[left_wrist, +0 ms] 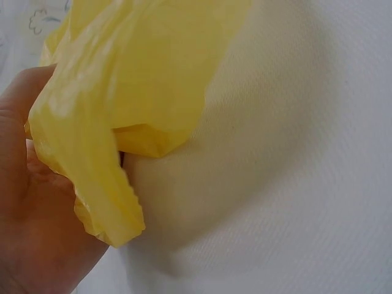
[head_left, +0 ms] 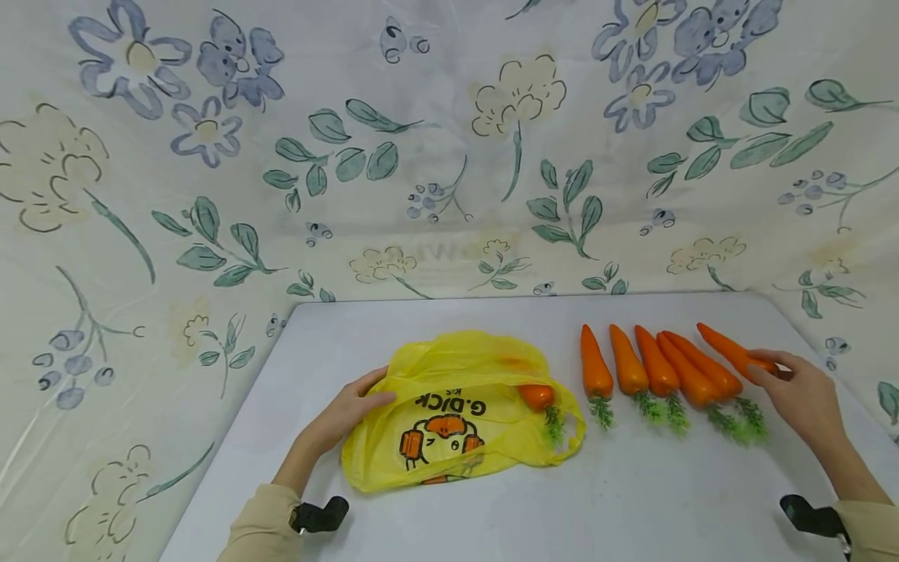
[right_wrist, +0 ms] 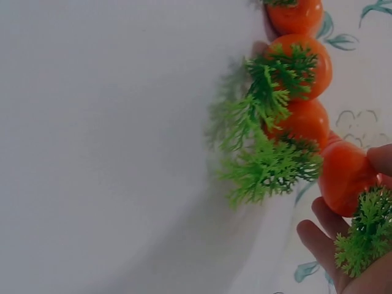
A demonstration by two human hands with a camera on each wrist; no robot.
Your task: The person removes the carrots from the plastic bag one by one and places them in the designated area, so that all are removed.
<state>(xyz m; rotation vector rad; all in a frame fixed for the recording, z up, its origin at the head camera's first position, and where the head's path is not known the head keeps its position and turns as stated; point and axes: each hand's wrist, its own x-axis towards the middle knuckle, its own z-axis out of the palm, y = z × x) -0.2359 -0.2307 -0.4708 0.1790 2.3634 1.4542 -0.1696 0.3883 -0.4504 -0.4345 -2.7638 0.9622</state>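
Note:
A yellow plastic bag (head_left: 449, 359) with a cartoon print lies on the white table, and one orange toy carrot (head_left: 537, 396) with green leaves shows in its opening at the right. My left hand (head_left: 354, 402) grips the bag's left edge; in the left wrist view the yellow film (left_wrist: 147, 67) passes between thumb and fingers. At the far right, my right hand (head_left: 801, 390) holds another carrot (head_left: 726, 347) by its thick top end, the tip pointing up and left. In the right wrist view, this carrot's leaves (right_wrist: 367, 229) hang over the palm.
Several more carrots (head_left: 597, 367) lie in a row between the bag and my right hand, leaves toward me. The white table (head_left: 632, 499) ends at the back against a flower-patterned cloth (head_left: 449, 257). Dark wrist cameras (head_left: 319, 515) sit on both wrists.

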